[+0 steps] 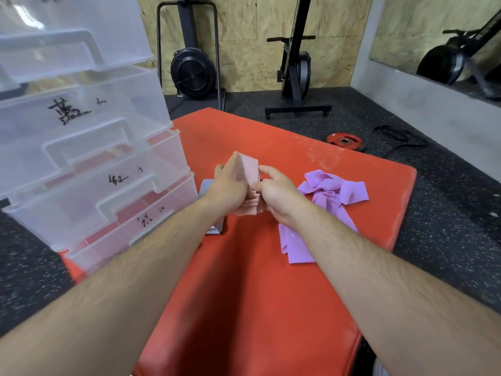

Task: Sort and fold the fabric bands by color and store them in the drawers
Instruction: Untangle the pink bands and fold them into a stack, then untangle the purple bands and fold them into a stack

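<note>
on the red mat in a gym, the left hand and right hand both grip a folded pink band; purple bands lie beside, clear drawers at left.

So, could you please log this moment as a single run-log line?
step: folding pink band | left hand: holds it | right hand: pinches it | purple bands: loose on red mat | drawers: at left

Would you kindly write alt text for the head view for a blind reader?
A left hand and a right hand hold a folded pink band over a red mat. Loose purple bands lie to their right; stacked clear drawers stand on the left.
</note>
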### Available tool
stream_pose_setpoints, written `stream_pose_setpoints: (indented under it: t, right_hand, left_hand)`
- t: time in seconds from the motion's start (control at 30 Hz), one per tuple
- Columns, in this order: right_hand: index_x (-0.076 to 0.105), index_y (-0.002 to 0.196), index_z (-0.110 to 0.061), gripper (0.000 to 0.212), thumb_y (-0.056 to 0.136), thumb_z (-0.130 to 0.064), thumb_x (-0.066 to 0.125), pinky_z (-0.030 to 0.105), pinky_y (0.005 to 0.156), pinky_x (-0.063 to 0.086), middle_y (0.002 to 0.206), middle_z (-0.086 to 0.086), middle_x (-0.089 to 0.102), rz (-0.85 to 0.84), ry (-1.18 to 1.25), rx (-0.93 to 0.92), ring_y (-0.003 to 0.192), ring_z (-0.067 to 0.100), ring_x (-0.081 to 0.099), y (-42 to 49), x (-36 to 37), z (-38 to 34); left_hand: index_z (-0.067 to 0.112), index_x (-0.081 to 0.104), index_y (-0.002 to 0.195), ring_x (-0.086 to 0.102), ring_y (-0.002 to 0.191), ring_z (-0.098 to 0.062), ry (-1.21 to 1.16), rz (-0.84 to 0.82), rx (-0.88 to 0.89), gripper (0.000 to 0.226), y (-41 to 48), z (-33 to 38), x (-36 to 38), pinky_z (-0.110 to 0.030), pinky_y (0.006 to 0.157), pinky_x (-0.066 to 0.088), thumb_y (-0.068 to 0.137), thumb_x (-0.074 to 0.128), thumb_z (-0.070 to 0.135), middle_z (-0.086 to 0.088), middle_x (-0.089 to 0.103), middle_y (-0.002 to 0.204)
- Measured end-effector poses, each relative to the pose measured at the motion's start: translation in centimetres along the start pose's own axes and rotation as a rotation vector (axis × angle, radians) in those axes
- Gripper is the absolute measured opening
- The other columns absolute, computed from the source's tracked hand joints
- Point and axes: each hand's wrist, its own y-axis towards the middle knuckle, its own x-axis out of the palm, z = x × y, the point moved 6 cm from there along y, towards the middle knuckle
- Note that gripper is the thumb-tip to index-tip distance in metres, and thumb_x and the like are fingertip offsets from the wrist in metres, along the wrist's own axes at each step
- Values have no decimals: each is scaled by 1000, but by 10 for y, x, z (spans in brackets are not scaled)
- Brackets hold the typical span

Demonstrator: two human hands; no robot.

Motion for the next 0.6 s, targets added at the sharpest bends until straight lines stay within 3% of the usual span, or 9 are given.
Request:
stream_pose_setpoints:
  t: [0.1,0.2,0.27,0.4,0.6]
  right_hand:
    - [45,142,-27,61,87,-1,52,28,74,52,110,2,66,7,-236,-54,90,19,65,0,-1,11]
    - [43,145,-28,63,87,-8,54,31,96,44,133,5,57,-17,-773,-112,120,28,56,-1,-1,16]
    - [51,137,-29,52,88,-11,49,32,101,36,136,5,50,-16,-1042,-158,123,32,45,-2,2,12]
    - [51,137,-28,51,90,-11,43,32,101,35,138,3,42,-62,-1179,-169,125,32,36,-7,4,8]
    - [50,138,-28,39,100,-26,44,43,104,40,135,0,48,-83,-1249,-322,125,28,37,-34,-9,-16]
  left_hand:
    - [13,32,150,50,112,-23,358,34,112,62,-2,-7,3,-8,79,28,92,53,7,-10,28,143]
    - [12,56,125,46,120,-33,633,-100,138,40,2,-25,19,-32,98,37,86,53,8,-13,45,127]
    - [14,59,120,43,121,-33,717,-140,137,35,2,-26,21,-41,102,37,85,52,13,-12,50,122]
    - [14,58,126,39,127,-33,783,-134,179,38,-2,-21,19,-44,105,35,89,51,17,-9,51,127]
    - [19,53,134,38,130,-28,793,-118,293,42,-17,-11,19,-42,105,33,92,54,23,-3,49,133]
